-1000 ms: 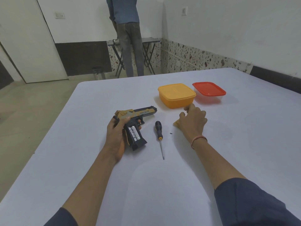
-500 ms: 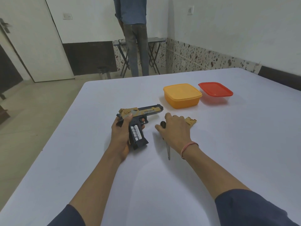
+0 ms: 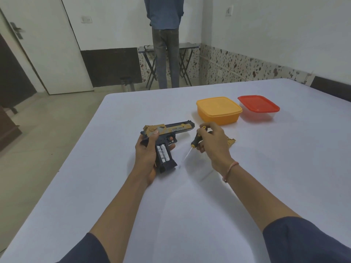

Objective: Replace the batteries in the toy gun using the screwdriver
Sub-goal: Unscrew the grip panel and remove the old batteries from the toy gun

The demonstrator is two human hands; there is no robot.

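My left hand point(image 3: 147, 155) grips the toy gun point(image 3: 167, 133), a black and gold pistol lying on its side on the white table point(image 3: 171, 205). Its grip compartment is uncovered and two silver batteries point(image 3: 163, 153) show inside. My right hand point(image 3: 213, 144) holds the screwdriver point(image 3: 196, 140) by its black and yellow handle, lifted off the table, with the blurred shaft slanting down to the left. A gold battery cover point(image 3: 231, 141) lies on the table just right of my right hand, partly hidden by it.
An orange lidded box point(image 3: 218, 110) and a clear box with a red lid point(image 3: 258, 107) stand behind the gun to the right. A person point(image 3: 165, 40) stands at a folding table near the far wall. The table's left edge runs beside my left arm.
My right hand moved left from the gold cover to the screwdriver, gripped its handle and lifted it off the table. My left hand kept holding the gun.
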